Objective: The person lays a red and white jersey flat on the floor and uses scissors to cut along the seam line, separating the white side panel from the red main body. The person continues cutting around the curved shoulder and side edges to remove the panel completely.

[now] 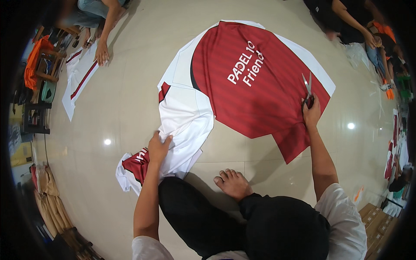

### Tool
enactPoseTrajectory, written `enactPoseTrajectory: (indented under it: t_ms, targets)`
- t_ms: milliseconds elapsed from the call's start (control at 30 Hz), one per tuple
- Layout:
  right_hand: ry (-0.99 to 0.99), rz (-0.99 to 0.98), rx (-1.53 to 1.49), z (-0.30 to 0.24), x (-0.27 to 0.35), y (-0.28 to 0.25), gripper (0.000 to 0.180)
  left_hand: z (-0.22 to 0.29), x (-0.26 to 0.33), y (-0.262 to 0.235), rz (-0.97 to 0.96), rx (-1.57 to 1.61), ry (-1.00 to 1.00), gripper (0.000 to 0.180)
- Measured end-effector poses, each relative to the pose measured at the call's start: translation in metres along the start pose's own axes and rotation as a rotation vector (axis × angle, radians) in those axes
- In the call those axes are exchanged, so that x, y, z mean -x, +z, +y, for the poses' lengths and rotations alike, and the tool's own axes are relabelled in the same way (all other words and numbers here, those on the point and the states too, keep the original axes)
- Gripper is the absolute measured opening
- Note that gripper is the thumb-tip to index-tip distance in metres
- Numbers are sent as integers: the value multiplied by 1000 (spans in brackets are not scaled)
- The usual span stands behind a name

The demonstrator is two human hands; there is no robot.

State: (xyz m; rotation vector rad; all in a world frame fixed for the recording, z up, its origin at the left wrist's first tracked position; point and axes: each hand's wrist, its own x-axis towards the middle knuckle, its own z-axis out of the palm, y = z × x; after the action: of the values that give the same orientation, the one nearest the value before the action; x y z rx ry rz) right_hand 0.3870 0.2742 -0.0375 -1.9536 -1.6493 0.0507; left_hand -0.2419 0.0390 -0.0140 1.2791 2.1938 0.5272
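A large red fabric panel (pixel 242 99) with white lettering and a white border lies spread on the floor in front of me. My right hand (pixel 311 113) is closed round the dark handles of a pair of scissors (pixel 308 86). The blades are spread apart and point away from me over the panel's right side. Left of the panel lies a rumpled piece of white fabric (pixel 182 112), and my left hand (pixel 159 146) grips it near its left edge; the fingertips are partly hidden. By that wrist is a bunched red-and-white piece (pixel 136 167) with lettering.
My bare foot (pixel 234 183) rests on the tiles just below the panel. At the upper left another person's hand (pixel 102 53) touches a white fabric piece with red stripes (pixel 82 76). Other people sit at the upper right. Cardboard boxes (pixel 377 225) stand at the lower right.
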Motion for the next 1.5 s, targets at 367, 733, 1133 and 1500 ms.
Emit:
enactPoseTrajectory:
  t_ms: [367,733,1133,1500]
  targets:
    - [48,-36,101,14,-46,-12,72,-6,35,-69,-168,726,-390,47]
    - [-172,5,-146,-54,133,-50,71,47,45,-60,-305,-60,-421,114]
    - [-147,-186,-64,15,164,-114,74,15,44,-32,-412,-192,-117,46]
    - [47,-215,-387,-48,166,-111,53,29,18,-27,-75,11,-210,49]
